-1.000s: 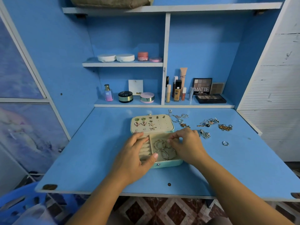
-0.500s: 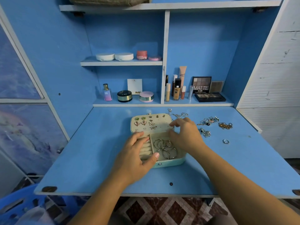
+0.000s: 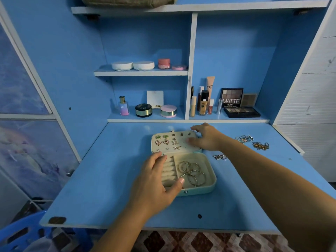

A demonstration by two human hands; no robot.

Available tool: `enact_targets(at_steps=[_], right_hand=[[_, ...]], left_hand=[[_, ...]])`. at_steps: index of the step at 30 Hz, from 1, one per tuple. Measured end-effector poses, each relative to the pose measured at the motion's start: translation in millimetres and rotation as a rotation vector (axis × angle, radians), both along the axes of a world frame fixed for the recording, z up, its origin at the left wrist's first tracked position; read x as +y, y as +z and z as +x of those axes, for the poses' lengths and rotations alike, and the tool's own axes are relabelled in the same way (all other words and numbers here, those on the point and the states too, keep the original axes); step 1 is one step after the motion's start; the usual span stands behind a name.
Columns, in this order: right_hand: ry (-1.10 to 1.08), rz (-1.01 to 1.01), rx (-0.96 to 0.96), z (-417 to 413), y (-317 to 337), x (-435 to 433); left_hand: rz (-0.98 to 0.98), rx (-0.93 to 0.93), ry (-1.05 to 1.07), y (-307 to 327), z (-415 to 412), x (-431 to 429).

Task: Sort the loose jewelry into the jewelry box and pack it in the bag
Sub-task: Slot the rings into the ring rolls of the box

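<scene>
A mint-green jewelry box (image 3: pixel 200 190) lies open on the blue desk (image 3: pixel 91 188). Its cream lid (image 3: pixel 181 149) holds several stud earrings, and several hoop earrings (image 3: pixel 191 172) lie in its right compartment. My left hand (image 3: pixel 156 182) rests on the box's left side over the ring rolls, thumb on the front rim. My right hand (image 3: pixel 205 137) reaches past the lid's right edge, fingers curved over small jewelry at the back, which it hides. Loose pieces lie to the right: a silver cluster (image 3: pixel 220 156), a silver tangle (image 3: pixel 244 138) and a gold chain (image 3: pixel 260 146).
Cosmetics stand on the low shelf behind the desk: a perfume bottle (image 3: pixel 124 106), round compacts (image 3: pixel 143 110), tubes and an eyeshadow palette (image 3: pixel 241 112). Jars sit on the higher shelf (image 3: pixel 141 72). A tan bag (image 3: pixel 127 0) lies on top. A blue plastic chair (image 3: pixel 21 231) is lower left.
My right hand has left the hoop earrings in the box and moved back and right, beyond the lid's far right corner. My left hand has stayed on the box.
</scene>
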State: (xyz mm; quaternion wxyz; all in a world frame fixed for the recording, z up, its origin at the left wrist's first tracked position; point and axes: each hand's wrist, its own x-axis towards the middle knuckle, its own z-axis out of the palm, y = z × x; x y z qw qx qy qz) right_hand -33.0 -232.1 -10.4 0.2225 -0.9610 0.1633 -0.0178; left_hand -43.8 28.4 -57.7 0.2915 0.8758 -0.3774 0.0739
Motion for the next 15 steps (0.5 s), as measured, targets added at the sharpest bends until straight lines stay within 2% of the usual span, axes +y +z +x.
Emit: enact_targets(at_steps=[9, 15], right_hand=[[-0.021, 0.032, -0.022, 25.7, -0.7, 1.7], [-0.027, 0.063, -0.117, 29.6, -11.5, 0.5]], left_hand=[[0.004, -0.019, -0.002, -2.5, 2.9, -1.2], [-0.026, -0.008, -0.010, -3.4, 3.6, -1.6]])
